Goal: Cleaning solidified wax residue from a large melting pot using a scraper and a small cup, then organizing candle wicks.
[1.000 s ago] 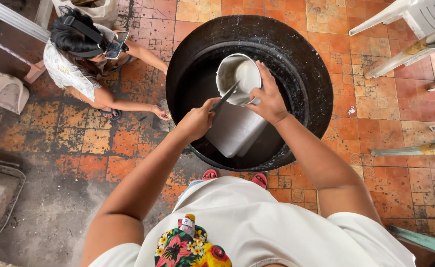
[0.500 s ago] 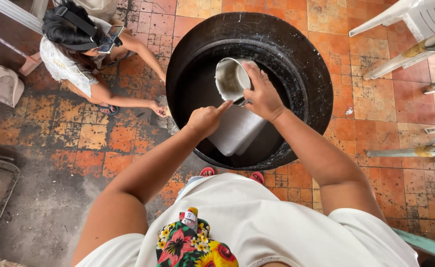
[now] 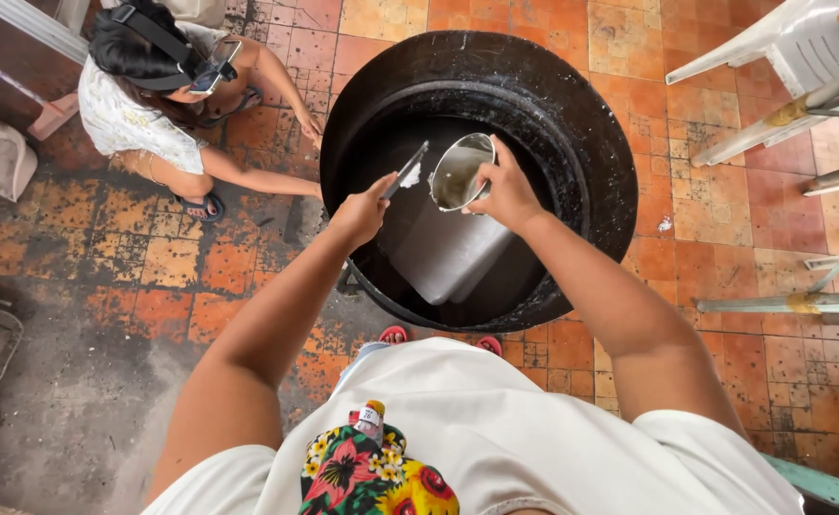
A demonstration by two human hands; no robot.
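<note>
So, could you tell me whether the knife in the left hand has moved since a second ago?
Yes. The knife has come out of the metal cup and swung left, toward the left rim of the black pan.

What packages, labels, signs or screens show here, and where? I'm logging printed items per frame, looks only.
Small bottle: bottom centre, tucked at the wearer's chest above a floral cloth; white label, yellow cap.
Phone: top left, on the head strap of a crouching person; flat dark rectangle with a glossy screen.
No signs or packages show. The left hand holds a knife, the right hand a metal pot, both unlabelled.
</note>
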